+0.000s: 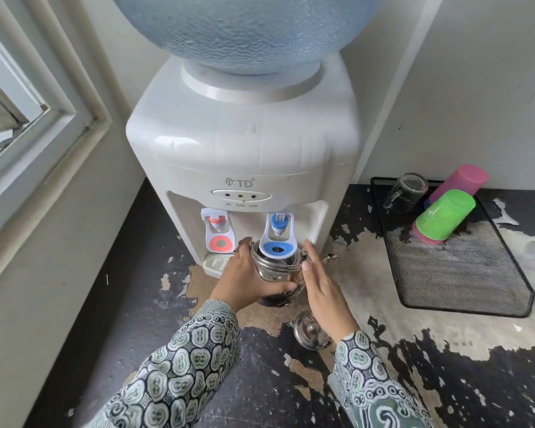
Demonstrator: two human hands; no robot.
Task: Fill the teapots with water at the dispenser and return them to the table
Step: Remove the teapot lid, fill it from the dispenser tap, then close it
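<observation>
A shiny steel teapot [277, 271] without its lid sits pressed against the blue tap lever [278, 242] of the white water dispenser [244, 149]. My left hand [247, 278] wraps the pot's left side and front. My right hand [325, 288] is flat, fingers straight, along the pot's right side by the spout [329, 258]; I cannot tell if it touches. The teapot's steel lid [311, 335] lies on the counter just under my right wrist. A red tap [218, 231] is to the left of the blue one.
A black mesh tray [464, 273] at the right holds an upturned glass mug [405, 193], a green cup [443, 216] and a pink cup [459, 182]. The black counter [136, 304] is peeling. A window frame [44, 134] fills the left. A blue bottle [247, 29] tops the dispenser.
</observation>
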